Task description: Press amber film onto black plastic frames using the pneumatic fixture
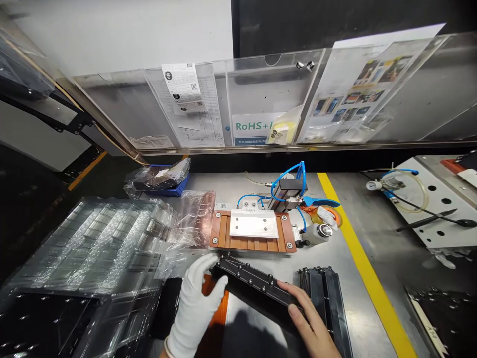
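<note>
A long black plastic part (253,283) with several small studs along its top is held slantwise between both hands, above the metal table. My left hand (197,298), in a white glove, grips its left end between thumb and fingers. My right hand (307,318), bare, holds its right end, with the thumb on the near side. Just beyond the part sits a brown fixture (221,228) with a white plate (253,223) on it and a pneumatic cylinder (290,189) behind.
Clear plastic trays (108,238) are stacked at the left. More black parts (328,303) lie at the right, near a yellow line (365,263). A bottle (316,234) stands beside the fixture. A blue bin (175,188) and document holders (261,89) are farther back.
</note>
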Available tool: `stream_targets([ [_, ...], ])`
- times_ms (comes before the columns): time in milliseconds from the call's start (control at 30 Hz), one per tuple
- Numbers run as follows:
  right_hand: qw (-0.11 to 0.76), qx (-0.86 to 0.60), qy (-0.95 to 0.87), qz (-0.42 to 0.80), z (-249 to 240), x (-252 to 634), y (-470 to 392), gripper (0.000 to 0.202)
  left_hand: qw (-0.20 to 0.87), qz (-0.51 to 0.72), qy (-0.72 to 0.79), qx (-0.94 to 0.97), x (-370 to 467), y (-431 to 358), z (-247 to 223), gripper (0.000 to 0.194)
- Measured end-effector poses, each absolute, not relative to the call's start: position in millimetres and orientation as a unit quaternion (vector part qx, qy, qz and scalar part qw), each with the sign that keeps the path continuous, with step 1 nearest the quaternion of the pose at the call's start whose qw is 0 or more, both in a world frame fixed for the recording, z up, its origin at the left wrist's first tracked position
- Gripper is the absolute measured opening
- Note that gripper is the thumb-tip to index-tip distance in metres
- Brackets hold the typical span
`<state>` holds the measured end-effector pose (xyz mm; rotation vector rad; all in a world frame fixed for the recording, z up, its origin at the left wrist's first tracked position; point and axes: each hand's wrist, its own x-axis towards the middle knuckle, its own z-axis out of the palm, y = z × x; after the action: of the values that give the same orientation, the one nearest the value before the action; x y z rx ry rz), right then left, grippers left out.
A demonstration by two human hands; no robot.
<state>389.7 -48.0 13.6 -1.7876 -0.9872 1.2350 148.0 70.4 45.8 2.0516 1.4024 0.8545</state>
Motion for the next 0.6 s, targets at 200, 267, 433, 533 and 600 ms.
stream_targets([
  [200, 0.387, -0.739, -0.379, 0.4, 27, 368, -38, 0.046, 0.142, 0.111, 0.273, 0.945, 199, 45, 69, 0.02],
  [267, 0.386, -0.74, -0.384, 0.395, 29, 361, -36, 0.045, 0.095, 0.082, 0.264, 0.956, 218, 36, 65, 0.014],
  [433, 0.344, -0.745, -0.402, 0.406, 20, 370, -45, 0.047, 0.079, 0.012, 0.257, 0.963, 223, 45, 60, 0.027],
  [533, 0.318, -0.741, -0.409, 0.427, 13, 383, -54, 0.049, 0.099, -0.097, 0.3, 0.944, 201, 67, 62, 0.041],
  [600, 0.322, -0.747, -0.399, 0.422, 12, 387, -58, 0.049, 0.087, -0.175, 0.344, 0.918, 186, 80, 61, 0.046],
])
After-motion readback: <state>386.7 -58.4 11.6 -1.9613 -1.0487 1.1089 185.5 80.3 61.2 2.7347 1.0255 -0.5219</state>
